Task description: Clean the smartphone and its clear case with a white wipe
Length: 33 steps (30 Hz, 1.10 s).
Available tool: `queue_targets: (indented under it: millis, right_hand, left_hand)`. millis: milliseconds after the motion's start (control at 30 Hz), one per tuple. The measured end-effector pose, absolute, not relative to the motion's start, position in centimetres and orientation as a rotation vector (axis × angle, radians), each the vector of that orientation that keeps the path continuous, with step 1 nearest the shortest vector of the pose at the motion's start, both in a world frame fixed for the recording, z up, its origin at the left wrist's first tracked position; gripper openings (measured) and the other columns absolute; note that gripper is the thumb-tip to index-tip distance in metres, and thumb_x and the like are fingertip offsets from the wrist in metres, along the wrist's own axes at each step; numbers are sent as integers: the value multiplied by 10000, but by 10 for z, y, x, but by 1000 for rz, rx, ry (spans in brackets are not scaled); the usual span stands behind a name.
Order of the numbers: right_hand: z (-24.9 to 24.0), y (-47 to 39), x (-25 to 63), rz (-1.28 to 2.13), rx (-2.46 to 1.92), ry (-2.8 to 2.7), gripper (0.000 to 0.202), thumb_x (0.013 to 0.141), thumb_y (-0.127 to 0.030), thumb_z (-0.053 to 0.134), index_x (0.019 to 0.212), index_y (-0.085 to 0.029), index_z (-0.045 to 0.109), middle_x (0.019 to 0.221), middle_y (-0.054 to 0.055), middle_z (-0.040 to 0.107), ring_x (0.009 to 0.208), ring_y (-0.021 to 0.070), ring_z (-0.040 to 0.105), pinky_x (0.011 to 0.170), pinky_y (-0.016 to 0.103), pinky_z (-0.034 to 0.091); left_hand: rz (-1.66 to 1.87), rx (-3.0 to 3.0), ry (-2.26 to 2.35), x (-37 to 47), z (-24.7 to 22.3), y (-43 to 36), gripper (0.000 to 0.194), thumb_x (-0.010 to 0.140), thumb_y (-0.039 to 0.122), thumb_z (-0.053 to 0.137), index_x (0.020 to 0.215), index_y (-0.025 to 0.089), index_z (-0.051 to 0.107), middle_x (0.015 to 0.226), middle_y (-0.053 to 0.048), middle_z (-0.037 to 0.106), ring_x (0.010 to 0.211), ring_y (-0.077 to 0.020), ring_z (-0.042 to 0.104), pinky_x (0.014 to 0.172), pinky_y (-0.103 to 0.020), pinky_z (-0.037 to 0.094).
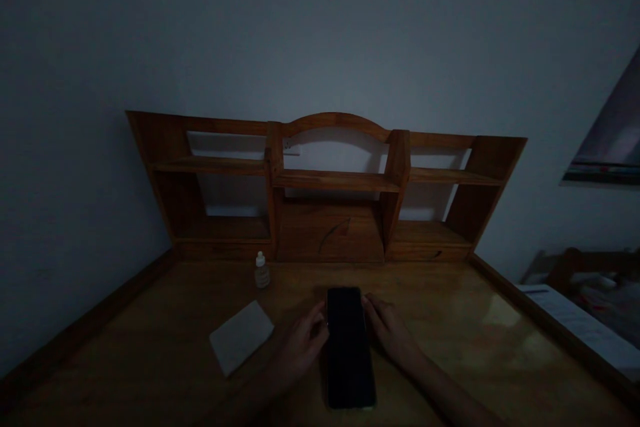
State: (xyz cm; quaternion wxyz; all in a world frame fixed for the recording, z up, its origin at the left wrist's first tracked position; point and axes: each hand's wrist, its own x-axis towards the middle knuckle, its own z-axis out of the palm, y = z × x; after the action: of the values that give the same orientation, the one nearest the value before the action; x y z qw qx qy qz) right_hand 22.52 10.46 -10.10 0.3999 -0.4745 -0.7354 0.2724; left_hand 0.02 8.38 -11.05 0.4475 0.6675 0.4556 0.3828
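Note:
A dark smartphone (350, 353) with a black screen lies in front of me at the desk's near middle. My left hand (306, 339) is at its left edge, the fingers curled and closed against the side. On the opposite side, my right hand (393, 328) grips the upper right edge with its fingertips. A pale flat rectangular cloth or pad (242, 337) lies to the left of my left hand. Behind that stands a small clear bottle (261, 272) with a white dropper-like cap. Dim light hides the finer finger detail.
A wooden shelf unit (336, 180) stands along the desk's back edge against the wall, with several compartments. Raised wooden rims border the desk (440, 320) at left and right. Past the right rim is a white surface (575, 323) with bundled items.

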Motion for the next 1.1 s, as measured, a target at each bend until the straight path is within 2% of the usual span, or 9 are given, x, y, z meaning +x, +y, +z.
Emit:
queue_targets:
  millis: [67, 233, 400, 600, 767, 900, 1033, 1100]
  right_hand:
    - [-99, 104, 225, 712, -1200, -1878, 397, 987, -464, 319, 854, -209, 594, 711, 44, 643, 648, 211, 610, 629, 314, 438]
    - [-95, 102, 223, 680, -1211, -1884, 397, 994, -457, 314, 853, -196, 577, 741, 35, 644, 678, 189, 615, 637, 283, 430]
    - [-95, 103, 224, 687, -1232, -1908, 395, 998, -451, 315, 813, -194, 551, 676, 5, 602, 624, 164, 597, 597, 264, 407]
    - [-93, 103, 224, 696, -1231, -1917, 364, 1000, -418, 338, 889, -178, 589, 762, 36, 655, 686, 174, 622, 657, 276, 430]
    - [-93, 103, 225, 716, -1231, -1911, 349, 1000, -405, 344, 936, -177, 600, 791, 44, 665, 705, 174, 631, 655, 274, 435]
    - [-95, 104, 225, 701, -1239, -1921, 358, 999, -408, 343, 942, -180, 614, 808, 52, 676, 720, 179, 636, 676, 283, 444]
    - [-97, 105, 225, 696, -1244, -1932, 365, 999, -405, 339, 937, -179, 619, 805, 58, 681, 718, 186, 639, 693, 295, 452]
    - [-97, 105, 224, 687, -1243, -1930, 362, 998, -401, 343, 934, -177, 620, 813, 63, 683, 730, 191, 642, 703, 300, 453]
  left_hand:
    - [941, 1673, 1155, 0, -111, 83, 529, 902, 369, 461, 1397, 183, 432, 1271, -108, 596, 1145, -235, 563, 994, -346, 431]
    - [934, 1728, 1212, 0, -97, 75, 506, 910, 371, 447, 1373, 167, 467, 1367, -94, 528, 1247, -209, 498, 1072, -321, 368]
    - [880, 1681, 1267, 2, -93, 76, 537, 914, 416, 435, 1375, 143, 460, 1278, -114, 599, 1185, -239, 552, 982, -342, 452]
    - [900, 1718, 1207, 3, -90, 79, 537, 921, 486, 421, 1340, 160, 501, 1071, -93, 696, 1062, -243, 617, 930, -364, 470]
    - [874, 1659, 1232, 3, -87, 76, 554, 921, 484, 409, 1341, 131, 486, 1189, -123, 647, 960, -236, 648, 818, -356, 518]
    - [902, 1656, 1200, 3, -86, 77, 524, 906, 476, 445, 1309, 148, 515, 1245, -122, 614, 1021, -237, 628, 813, -335, 520]
    - [854, 1562, 1138, 2, -92, 82, 572, 900, 492, 442, 1344, 133, 465, 1139, -134, 655, 750, -193, 662, 665, -324, 532]
    - [859, 1540, 1126, 0, -98, 85, 561, 897, 495, 447, 1328, 136, 480, 1062, -119, 676, 692, -179, 650, 638, -316, 526]
